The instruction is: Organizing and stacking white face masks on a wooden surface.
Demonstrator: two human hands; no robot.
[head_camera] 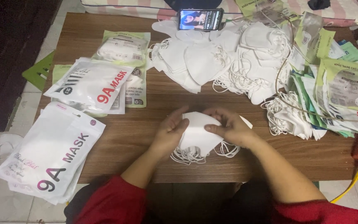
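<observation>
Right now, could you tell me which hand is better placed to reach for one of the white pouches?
Left, probably. The left hand sits on the side of the mask stack nearer the white pouches; the right hand would have to cross over.

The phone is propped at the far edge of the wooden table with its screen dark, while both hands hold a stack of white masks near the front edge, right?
Not quite: the phone has its screen lit and showing a picture, as the head view shows. The rest holds: it stands at the far edge of the wooden table, and the left hand and right hand hold the stack of white masks.
</observation>
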